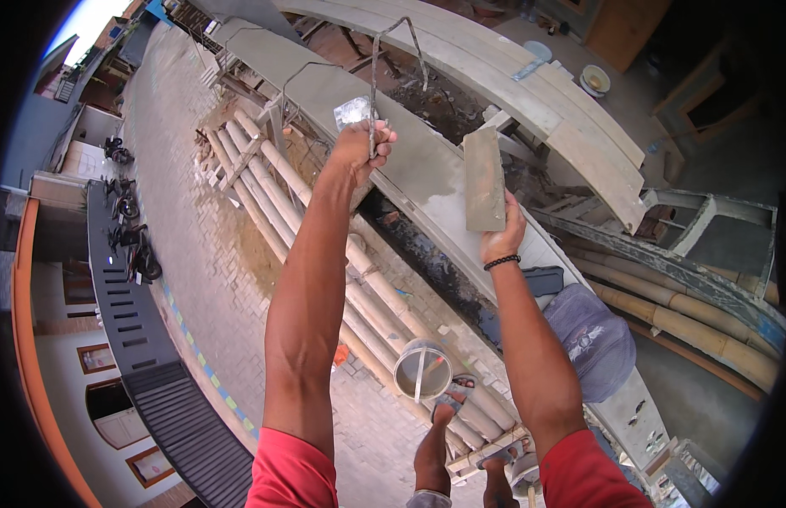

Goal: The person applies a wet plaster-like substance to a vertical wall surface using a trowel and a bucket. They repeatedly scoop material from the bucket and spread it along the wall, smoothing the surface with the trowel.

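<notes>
My left hand [366,147] is closed beside a bent metal rod [375,80], over a long concrete ledge [325,80]. A flat, pale, smeared scraper blade [354,111] shows just beyond its knuckles; the handle is hidden in the fist. The rod runs across the fingers, and I cannot tell whether they grip it too. In my right hand [505,230] is a rectangular, cement-coated plastering float [484,178], held by its near end. Part of the ledge under the hands is coated with damp grey cement [418,161].
Bamboo poles [359,300] form a scaffold on the left, with a bucket [423,371] on it; my feet stand near it. A dark gap [410,241] runs beside the ledge. A grey cloth cap [588,339] lies at right. Motorcycles [139,254] are parked across the paved lane [190,169].
</notes>
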`<state>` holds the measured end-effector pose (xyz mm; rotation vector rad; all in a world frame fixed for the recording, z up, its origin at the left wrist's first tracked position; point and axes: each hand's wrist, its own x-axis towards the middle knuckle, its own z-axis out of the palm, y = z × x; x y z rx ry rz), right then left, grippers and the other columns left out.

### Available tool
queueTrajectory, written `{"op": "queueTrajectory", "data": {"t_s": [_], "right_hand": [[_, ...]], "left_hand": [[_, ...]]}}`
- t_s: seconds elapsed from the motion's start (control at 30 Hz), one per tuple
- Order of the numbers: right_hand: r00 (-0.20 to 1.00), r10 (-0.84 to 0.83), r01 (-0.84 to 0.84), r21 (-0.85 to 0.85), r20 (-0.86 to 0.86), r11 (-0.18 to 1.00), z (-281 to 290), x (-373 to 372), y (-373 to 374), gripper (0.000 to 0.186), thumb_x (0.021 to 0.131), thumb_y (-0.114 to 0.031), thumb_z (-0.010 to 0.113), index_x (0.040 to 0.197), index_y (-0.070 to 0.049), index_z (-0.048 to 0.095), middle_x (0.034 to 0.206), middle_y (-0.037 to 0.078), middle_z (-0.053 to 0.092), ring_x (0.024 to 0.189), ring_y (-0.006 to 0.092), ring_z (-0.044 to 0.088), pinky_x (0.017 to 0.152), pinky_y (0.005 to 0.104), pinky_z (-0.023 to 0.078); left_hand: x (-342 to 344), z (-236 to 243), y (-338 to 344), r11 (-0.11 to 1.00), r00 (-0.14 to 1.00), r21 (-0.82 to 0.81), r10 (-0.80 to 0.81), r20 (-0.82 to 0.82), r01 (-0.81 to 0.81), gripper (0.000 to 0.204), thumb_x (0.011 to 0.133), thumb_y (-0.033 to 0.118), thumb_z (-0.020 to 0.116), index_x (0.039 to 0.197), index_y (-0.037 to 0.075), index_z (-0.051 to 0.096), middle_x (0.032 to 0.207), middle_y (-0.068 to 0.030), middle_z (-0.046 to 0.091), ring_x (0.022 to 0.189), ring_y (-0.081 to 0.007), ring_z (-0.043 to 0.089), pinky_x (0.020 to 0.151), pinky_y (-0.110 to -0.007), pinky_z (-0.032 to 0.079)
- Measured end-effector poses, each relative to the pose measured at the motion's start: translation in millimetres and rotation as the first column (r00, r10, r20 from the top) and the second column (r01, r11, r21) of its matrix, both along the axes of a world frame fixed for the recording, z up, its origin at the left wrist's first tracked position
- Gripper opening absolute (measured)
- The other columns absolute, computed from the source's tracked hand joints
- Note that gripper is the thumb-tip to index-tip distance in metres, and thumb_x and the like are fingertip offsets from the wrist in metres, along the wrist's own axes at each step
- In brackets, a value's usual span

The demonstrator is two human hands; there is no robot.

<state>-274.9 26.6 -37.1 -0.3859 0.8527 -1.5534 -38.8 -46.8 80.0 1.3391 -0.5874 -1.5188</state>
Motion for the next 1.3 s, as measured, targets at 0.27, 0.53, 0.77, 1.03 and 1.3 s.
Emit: {"op": "queueTrajectory", "data": {"t_s": [0.27,0.53,0.77,1.03,1.3], "right_hand": [[0.998,-0.046,0.041,0.089,0.050,0.995,10.6,-1.9,-0.5,0.040,0.083,-0.016,0.042,0.115,0.005,0.052,0.097,0.008,0.059,0.083,0.0157,0.058,0.074,0.0272,0.047],[0.958,-0.072,0.018,0.192,0.278,0.981,13.1,-3.2,-17.2,0.033,0.087,-0.024,0.043,0.109,-0.003,0.057,0.101,0.005,0.061,0.091,0.0173,0.059,0.078,0.0319,0.047],[0.892,0.146,-0.226,0.143,0.427,0.964,76.6,-40.8,68.9,0.032,0.091,-0.030,0.041,0.106,-0.007,0.057,0.104,0.004,0.061,0.098,0.0179,0.057,0.082,0.0341,0.046],[0.888,0.118,-0.205,0.154,0.444,0.967,139.8,-179.6,243.3,0.038,0.089,-0.029,0.042,0.116,-0.004,0.053,0.114,0.007,0.058,0.103,0.0223,0.055,0.091,0.0365,0.042],[0.920,-0.125,-0.009,0.338,0.372,0.941,170.0,-313.5,431.2,0.040,0.089,-0.028,0.042,0.120,-0.004,0.050,0.117,0.009,0.057,0.107,0.0236,0.054,0.094,0.0376,0.041]], "left_hand": [[40.1,64.4,193.4,0.977,0.990,-0.170,0.115,-0.079,-0.127,0.006,0.087,0.005,0.054,0.091,0.007,0.051,0.078,-0.0050,0.057,0.046,-0.0043,0.041,0.036,-0.017,0.027],[20.9,57.9,439.7,0.940,0.936,0.143,0.328,-0.129,-0.310,0.005,0.086,0.005,0.056,0.089,0.008,0.054,0.078,-0.0103,0.057,0.043,-0.0072,0.040,0.035,-0.018,0.030],[-29.4,68.8,528.2,0.894,0.900,0.293,0.399,-0.173,-0.340,0.007,0.084,0.007,0.059,0.088,0.007,0.053,0.078,-0.0125,0.057,0.043,-0.0093,0.043,0.037,-0.020,0.032],[-100.8,102.8,492.4,0.978,0.986,0.205,0.074,-0.150,-0.042,0.007,0.084,0.007,0.061,0.086,0.007,0.054,0.075,-0.0110,0.059,0.042,-0.0102,0.042,0.037,-0.021,0.031],[-229.4,124.1,453.0,0.921,0.904,0.151,-0.303,-0.303,0.359,0.004,0.086,0.007,0.058,0.090,0.008,0.056,0.076,-0.0088,0.059,0.046,-0.0076,0.043,0.040,-0.020,0.031]]}}
